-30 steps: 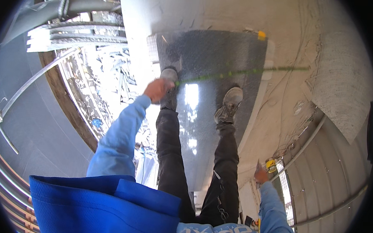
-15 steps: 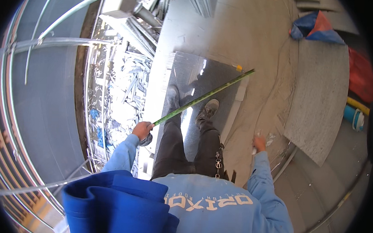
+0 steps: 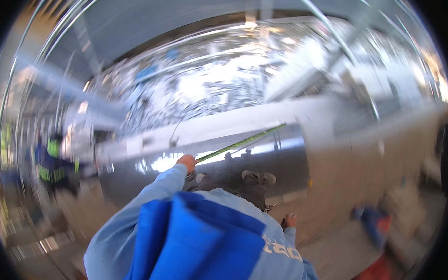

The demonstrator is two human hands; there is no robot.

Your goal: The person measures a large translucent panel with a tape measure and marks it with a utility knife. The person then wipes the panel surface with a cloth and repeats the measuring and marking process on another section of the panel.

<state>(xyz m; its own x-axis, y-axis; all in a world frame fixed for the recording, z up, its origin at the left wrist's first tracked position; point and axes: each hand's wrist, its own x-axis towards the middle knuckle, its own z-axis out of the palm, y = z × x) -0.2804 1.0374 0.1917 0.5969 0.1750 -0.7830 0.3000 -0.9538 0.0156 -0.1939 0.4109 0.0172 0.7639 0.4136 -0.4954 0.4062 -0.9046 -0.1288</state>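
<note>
My left hand is closed around a tape measure, just above my feet. Its long green blade reaches out to the upper right over a dark, glossy sheet. Lower right, beside my hip, hangs my right hand, small and blurred. Its fingers look curled, and what they hold, if anything, I cannot make out. My shoes stand on the glossy sheet, which reflects bright light.
Metal rails run above a bright heap of scraps beyond a pale ledge. Another person in a dark and bright yellow-green top is at the left. A blue and red bundle lies on the right.
My view has swung round to the left, so the scrap heap now lies ahead and the other person appears. The tape measure stays in my left hand with its blade out.
</note>
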